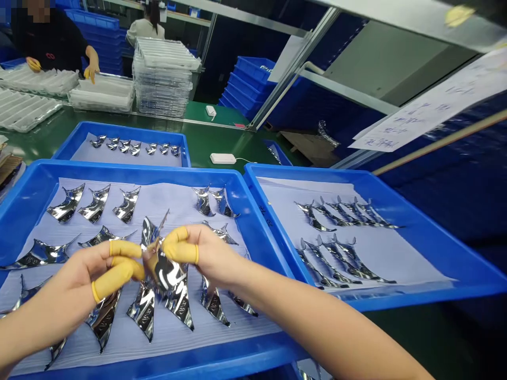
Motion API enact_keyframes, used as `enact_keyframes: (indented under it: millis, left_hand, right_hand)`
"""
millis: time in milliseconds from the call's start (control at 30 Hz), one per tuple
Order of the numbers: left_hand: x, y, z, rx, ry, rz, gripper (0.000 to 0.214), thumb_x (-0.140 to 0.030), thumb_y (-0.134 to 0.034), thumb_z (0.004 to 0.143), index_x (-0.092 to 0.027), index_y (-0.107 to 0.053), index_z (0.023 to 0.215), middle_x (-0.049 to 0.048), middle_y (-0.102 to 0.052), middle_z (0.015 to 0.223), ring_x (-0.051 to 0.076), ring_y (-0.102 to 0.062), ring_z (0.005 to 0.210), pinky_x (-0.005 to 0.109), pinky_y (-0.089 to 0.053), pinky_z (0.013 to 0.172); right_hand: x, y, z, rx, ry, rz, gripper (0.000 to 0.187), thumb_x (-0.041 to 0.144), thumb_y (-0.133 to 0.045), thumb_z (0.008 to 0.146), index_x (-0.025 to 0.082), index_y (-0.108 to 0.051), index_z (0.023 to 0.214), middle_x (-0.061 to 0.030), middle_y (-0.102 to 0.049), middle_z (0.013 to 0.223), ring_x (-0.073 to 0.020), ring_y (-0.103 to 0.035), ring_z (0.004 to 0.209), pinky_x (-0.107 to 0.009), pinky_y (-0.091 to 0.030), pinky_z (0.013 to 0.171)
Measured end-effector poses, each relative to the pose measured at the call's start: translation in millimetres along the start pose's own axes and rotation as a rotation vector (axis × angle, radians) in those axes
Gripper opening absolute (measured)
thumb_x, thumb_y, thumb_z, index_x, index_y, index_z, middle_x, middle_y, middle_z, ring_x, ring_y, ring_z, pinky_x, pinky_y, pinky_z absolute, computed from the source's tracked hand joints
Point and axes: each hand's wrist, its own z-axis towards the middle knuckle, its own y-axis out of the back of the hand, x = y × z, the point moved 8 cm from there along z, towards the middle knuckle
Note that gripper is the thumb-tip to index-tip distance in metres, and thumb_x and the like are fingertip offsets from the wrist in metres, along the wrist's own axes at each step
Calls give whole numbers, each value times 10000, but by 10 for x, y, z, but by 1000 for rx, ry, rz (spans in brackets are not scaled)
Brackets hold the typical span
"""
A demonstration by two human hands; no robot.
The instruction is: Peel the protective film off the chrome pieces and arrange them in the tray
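Both my hands wear yellow finger cots and meet above a blue tray (263, 253) lined with white paper. Between them is a curved, mirror-shiny chrome trim piece (168, 272), slightly blurred and raised over the tray. My left hand (106, 266) pinches its left edge with thumb and fingers. From the right, my right hand (194, 245) grips its upper part with closed fingertips. Several similar chrome pieces lie in rows in the tray beneath, among them one (127, 205) behind my hands and one (214, 303) below my right wrist. My forearms and hands hide some of them.
A second blue tray (420, 293) at the right holds two rows of chrome pieces; another (83, 129) lies behind. Stacked clear plastic trays (162, 79) stand on the green table (202, 142). Across it, a person (51, 39) handles white trays. A metal frame post (293, 71) rises at right.
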Motion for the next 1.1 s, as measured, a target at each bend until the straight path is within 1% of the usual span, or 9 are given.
enact_keyframes:
  millis: [133,267,333,467,633,733,867,967,1100]
  left_hand:
    - [-246,479,239,-241,-102,430,487,-581,-730,677,-258,-766,1040,103,-802,1038,336,-733,956,386,-587,790]
    - [-370,713,767,-275,-103,895,258,-379,-687,800,-219,-770,985,77,-795,849,319,-733,809,406,-561,714]
    - [-367,741,1033,-304,-74,989,225,-349,-687,843,-178,-753,974,48,-756,795,291,-721,818,418,-563,751]
    - [-259,626,1410,-304,-8,1102,243,-354,-636,946,-148,-686,1065,57,-714,1069,225,-690,969,443,-561,878]
    - [-129,524,1605,-298,52,1114,270,-340,-649,941,-154,-663,1137,95,-679,1195,260,-655,1078,496,-536,930]
    - [-169,545,1610,-314,51,1029,256,-347,-649,939,-156,-669,1108,88,-682,1176,255,-654,1065,490,-532,928]
    - [-368,537,1422,-302,-46,777,226,-377,-650,923,-159,-677,976,51,-705,971,221,-672,904,424,-543,837]
    - [-525,395,1103,-191,-180,477,318,-498,-667,843,-182,-661,876,0,-662,694,190,-643,690,339,-529,683]
    - [-581,196,559,-89,-259,97,583,-764,-706,622,-210,-635,792,-13,-613,614,156,-587,551,296,-520,549]
  right_hand:
    - [434,593,154,-384,-95,-797,137,201,-616,893,134,-678,792,-11,-668,631,-85,-575,509,-225,-503,572]
    - [632,869,464,-497,-187,-1127,155,112,-636,851,91,-686,706,-132,-737,771,-175,-691,720,-265,-534,680]
    - [603,934,618,-532,-254,-1251,112,125,-685,847,73,-697,749,-159,-741,877,-215,-701,850,-313,-551,760]
    - [484,981,765,-555,-369,-1381,235,314,-678,933,96,-681,1020,-101,-708,1051,-205,-690,956,-394,-569,862]
    - [570,961,549,-622,-301,-1421,293,388,-615,956,119,-695,1040,-136,-717,1106,-262,-673,1063,-434,-526,918]
    - [653,927,308,-635,-228,-1383,263,342,-603,935,114,-732,956,-184,-747,1006,-327,-683,1048,-404,-509,857]
    - [678,795,41,-566,-124,-1236,225,291,-586,931,137,-739,992,-118,-764,841,-264,-718,849,-331,-508,750]
    - [589,557,-46,-431,-42,-1094,213,253,-591,937,143,-730,1055,-79,-769,880,-187,-702,797,-272,-515,715]
    - [310,46,-72,-126,69,-697,241,293,-660,910,158,-725,1098,-44,-735,934,-130,-647,813,-262,-513,770]
